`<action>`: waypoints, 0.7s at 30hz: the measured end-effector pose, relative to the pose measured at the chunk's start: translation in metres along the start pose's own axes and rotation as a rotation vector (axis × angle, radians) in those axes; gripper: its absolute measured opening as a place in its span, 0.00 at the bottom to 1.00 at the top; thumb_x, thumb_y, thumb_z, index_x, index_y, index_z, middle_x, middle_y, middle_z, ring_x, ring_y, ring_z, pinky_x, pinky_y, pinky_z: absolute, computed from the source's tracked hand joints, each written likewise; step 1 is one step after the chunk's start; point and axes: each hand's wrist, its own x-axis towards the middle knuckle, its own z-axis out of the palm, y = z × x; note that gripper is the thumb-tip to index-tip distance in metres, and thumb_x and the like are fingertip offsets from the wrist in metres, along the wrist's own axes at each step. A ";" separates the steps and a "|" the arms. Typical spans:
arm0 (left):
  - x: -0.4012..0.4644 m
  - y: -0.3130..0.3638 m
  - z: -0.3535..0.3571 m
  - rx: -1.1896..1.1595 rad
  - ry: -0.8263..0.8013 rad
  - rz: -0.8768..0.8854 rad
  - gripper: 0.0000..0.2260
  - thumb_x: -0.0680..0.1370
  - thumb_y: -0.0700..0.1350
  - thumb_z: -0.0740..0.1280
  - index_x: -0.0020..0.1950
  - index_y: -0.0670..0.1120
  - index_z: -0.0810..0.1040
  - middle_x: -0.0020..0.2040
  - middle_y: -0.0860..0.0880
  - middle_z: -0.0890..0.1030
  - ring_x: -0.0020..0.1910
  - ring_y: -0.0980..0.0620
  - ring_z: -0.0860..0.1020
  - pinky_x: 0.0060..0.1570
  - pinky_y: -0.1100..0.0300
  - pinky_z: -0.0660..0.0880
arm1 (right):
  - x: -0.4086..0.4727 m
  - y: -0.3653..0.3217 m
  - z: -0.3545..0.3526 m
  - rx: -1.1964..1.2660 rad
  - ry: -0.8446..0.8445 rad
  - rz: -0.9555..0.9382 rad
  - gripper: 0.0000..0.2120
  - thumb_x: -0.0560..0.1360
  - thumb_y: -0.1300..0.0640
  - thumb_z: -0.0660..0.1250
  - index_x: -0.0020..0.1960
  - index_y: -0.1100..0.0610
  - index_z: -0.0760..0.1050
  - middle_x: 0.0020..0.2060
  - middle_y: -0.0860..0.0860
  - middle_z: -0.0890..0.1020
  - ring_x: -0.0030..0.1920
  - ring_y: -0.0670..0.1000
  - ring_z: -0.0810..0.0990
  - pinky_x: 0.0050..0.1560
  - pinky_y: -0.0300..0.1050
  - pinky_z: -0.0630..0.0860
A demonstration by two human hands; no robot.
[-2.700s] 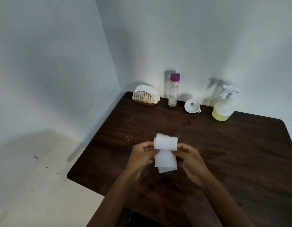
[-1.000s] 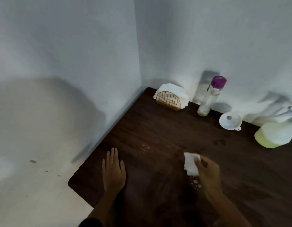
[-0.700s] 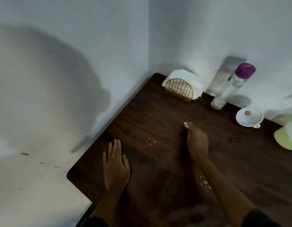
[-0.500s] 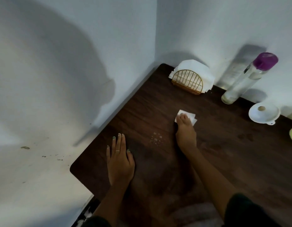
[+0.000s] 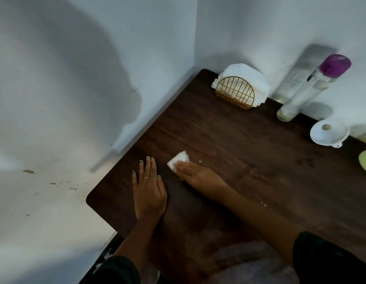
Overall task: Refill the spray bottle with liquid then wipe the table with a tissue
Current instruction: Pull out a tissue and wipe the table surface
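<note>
**Tissue pressed flat, wiping near the table's left edge**

Tissue (image 5: 178,160) is lying folded on the dark table (image 5: 249,160), pinned under the fingertips of the right hand (image 5: 196,177), which is reaching across toward the left side. The left hand (image 5: 148,191) is resting open and flat just beside it, gripping nothing and bracing the body. A few droplets (image 5: 200,161) are sitting just right of the tissue, and more (image 5: 264,204) are showing near the right forearm. Wiping well here probably means keeping the fingers spread over the pad, pressing evenly, and sweeping back over those beads in overlapping passes.
</note>
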 end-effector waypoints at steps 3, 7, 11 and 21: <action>0.000 -0.001 0.000 -0.002 0.006 -0.002 0.27 0.77 0.49 0.45 0.75 0.43 0.57 0.76 0.48 0.60 0.76 0.50 0.52 0.74 0.49 0.48 | -0.011 0.049 -0.027 0.107 0.122 0.233 0.21 0.81 0.50 0.50 0.73 0.50 0.62 0.73 0.48 0.64 0.73 0.49 0.62 0.70 0.38 0.54; 0.000 0.000 0.000 0.007 -0.002 0.000 0.27 0.77 0.50 0.45 0.76 0.43 0.57 0.76 0.48 0.59 0.76 0.50 0.52 0.74 0.50 0.47 | -0.033 0.106 -0.057 -0.043 0.193 0.689 0.26 0.77 0.66 0.57 0.73 0.56 0.60 0.75 0.54 0.60 0.74 0.55 0.59 0.71 0.49 0.60; 0.000 -0.001 0.000 0.022 -0.014 0.002 0.28 0.76 0.50 0.46 0.76 0.43 0.56 0.76 0.47 0.59 0.77 0.49 0.52 0.74 0.49 0.47 | -0.021 0.082 -0.044 -0.041 0.246 0.795 0.25 0.78 0.65 0.55 0.74 0.61 0.57 0.74 0.58 0.59 0.74 0.58 0.57 0.71 0.52 0.61; 0.001 -0.002 0.001 0.034 -0.013 0.007 0.27 0.76 0.49 0.48 0.75 0.44 0.58 0.76 0.47 0.60 0.76 0.49 0.53 0.73 0.48 0.48 | -0.056 -0.044 0.032 -0.296 0.046 -0.254 0.19 0.74 0.58 0.60 0.64 0.57 0.74 0.63 0.54 0.78 0.64 0.52 0.75 0.68 0.50 0.66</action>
